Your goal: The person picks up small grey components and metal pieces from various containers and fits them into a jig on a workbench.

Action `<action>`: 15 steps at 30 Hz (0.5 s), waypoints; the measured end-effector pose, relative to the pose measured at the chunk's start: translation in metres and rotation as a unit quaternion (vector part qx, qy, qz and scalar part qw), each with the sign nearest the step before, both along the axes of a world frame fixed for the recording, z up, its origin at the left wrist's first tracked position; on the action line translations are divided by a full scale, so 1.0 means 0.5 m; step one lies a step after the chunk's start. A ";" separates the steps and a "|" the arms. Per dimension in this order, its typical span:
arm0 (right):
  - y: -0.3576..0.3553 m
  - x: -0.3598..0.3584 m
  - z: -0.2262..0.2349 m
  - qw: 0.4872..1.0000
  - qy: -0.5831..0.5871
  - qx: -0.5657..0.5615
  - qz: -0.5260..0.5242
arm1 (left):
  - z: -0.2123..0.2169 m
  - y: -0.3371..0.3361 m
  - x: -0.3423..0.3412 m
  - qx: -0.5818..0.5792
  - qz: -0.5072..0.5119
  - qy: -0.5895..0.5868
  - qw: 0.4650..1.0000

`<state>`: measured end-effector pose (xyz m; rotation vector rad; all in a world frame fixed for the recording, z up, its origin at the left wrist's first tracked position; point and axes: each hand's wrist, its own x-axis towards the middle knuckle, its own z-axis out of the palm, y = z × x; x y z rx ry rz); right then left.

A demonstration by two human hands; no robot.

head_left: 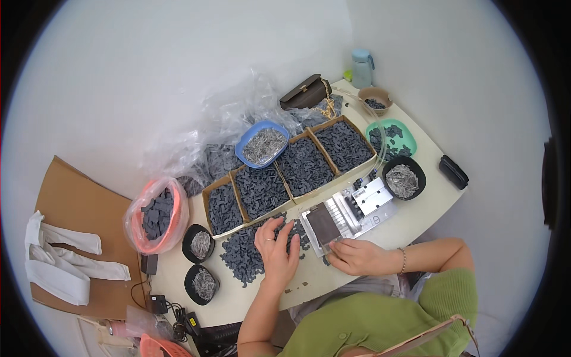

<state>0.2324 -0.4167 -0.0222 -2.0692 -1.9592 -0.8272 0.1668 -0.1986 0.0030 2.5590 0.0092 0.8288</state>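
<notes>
Table [419,209]: standing against white walls [148,71].
Divided box [238,198]: holding gray pieces [304,168], far.
Black bowl [422,179]: holding metal pins [401,181], right.
Left hand [278,254]: spreading fingers over gray pile [241,256], near.
Right hand [358,257]: touching dark plate [323,222], near right; grip I cannot tell.

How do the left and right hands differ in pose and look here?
The left hand has its fingers spread at the loose grey pieces, while the right hand has its fingers bunched at an edge of the dark plate. The left hand wears a ring; the right has a bracelet at its wrist. Both are ungloved.
</notes>
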 end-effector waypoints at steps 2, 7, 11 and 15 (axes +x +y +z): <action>0.001 0.022 -0.001 0.999 0.028 0.020 0.039 | 0.002 0.006 -0.005 -0.002 -0.034 0.041 0.999; 0.033 0.115 0.052 0.992 0.062 0.109 0.012 | -0.052 -0.007 -0.028 0.024 -0.117 0.070 0.990; 0.137 0.235 0.091 0.886 0.413 0.209 -0.031 | -0.060 -0.069 -0.019 0.162 -0.108 0.053 0.979; 0.174 0.305 0.028 0.897 0.413 0.137 -0.080 | -0.058 -0.096 0.008 0.238 -0.086 0.071 0.965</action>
